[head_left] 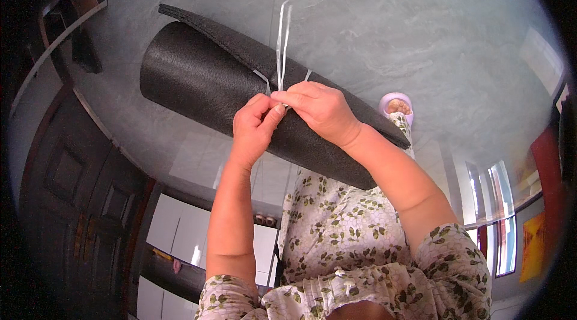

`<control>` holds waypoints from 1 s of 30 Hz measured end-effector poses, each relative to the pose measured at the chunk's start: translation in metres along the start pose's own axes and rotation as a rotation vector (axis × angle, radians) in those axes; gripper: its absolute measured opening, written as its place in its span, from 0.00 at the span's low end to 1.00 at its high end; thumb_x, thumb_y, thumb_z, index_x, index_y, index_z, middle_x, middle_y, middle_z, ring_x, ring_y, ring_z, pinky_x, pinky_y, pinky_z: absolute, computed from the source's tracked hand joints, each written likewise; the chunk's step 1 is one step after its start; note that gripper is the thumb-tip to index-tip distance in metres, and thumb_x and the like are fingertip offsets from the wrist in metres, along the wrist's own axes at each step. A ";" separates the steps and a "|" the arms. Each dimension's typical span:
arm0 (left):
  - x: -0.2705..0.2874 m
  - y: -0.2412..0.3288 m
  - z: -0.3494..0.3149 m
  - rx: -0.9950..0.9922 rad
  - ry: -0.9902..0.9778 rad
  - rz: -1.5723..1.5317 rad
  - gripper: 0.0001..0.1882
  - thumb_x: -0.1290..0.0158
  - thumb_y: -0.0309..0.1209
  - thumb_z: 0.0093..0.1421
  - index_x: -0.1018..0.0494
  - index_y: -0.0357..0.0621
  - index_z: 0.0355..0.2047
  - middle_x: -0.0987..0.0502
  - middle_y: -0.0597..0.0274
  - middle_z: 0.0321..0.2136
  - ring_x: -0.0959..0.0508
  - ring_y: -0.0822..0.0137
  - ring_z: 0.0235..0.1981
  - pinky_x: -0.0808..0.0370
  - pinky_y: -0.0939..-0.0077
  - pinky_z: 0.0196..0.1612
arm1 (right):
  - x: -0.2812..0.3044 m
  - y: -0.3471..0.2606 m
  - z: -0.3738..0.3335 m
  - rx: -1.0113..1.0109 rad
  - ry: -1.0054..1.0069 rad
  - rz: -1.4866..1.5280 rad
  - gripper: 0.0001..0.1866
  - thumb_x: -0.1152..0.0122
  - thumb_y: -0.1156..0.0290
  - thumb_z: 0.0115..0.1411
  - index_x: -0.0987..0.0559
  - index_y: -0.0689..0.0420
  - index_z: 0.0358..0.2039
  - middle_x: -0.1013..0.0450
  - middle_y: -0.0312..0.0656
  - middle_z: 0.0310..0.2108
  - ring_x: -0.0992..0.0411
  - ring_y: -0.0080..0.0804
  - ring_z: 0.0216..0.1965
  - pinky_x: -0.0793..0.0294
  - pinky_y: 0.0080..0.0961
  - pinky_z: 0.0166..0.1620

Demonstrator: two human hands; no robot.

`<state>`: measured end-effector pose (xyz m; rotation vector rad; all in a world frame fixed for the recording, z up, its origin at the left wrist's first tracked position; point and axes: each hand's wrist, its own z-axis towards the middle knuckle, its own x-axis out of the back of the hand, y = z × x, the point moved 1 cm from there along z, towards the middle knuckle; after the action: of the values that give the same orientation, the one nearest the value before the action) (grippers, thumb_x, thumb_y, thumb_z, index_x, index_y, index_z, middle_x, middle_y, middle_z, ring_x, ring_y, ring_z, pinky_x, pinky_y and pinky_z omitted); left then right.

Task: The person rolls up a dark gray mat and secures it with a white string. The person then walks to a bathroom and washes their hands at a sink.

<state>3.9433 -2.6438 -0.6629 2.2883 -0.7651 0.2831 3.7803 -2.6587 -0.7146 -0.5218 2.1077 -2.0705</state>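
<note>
A black rolled-up mat [186, 67] lies slantwise in front of me, its loose outer edge lifted along the far side. Around its middle runs a thin whitish strap [281, 49], with a long loop of it standing up above the mat. My left hand [255, 123] pinches the strap low down, close to the mat's surface. Right beside it, my right hand [324, 109] is closed on the same strap, thumb and fingertips together. The fingertips of both hands nearly touch, and they hide the spot where the strap's parts meet.
Grey marbled floor [372, 25] spreads beyond the mat. My foot in a pink slipper [396, 105] is at the mat's right end. Dark panelled doors [66, 181] stand at the left, near a white cabinet [180, 227]. A yellow panel [532, 246] shows at the right.
</note>
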 end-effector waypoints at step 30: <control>-0.004 0.001 0.002 0.081 0.029 -0.129 0.06 0.49 0.28 0.60 0.26 0.38 0.30 0.29 0.64 0.23 0.28 0.76 0.19 0.31 0.82 0.21 | 0.015 0.007 0.008 -0.474 -0.394 0.542 0.09 0.43 0.74 0.54 0.19 0.54 0.36 0.23 0.40 0.32 0.26 0.24 0.33 0.29 0.21 0.39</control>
<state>3.9396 -2.6445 -0.6655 2.3926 -0.5978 0.2919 3.7677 -2.6716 -0.7202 -0.3185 2.1684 -1.0878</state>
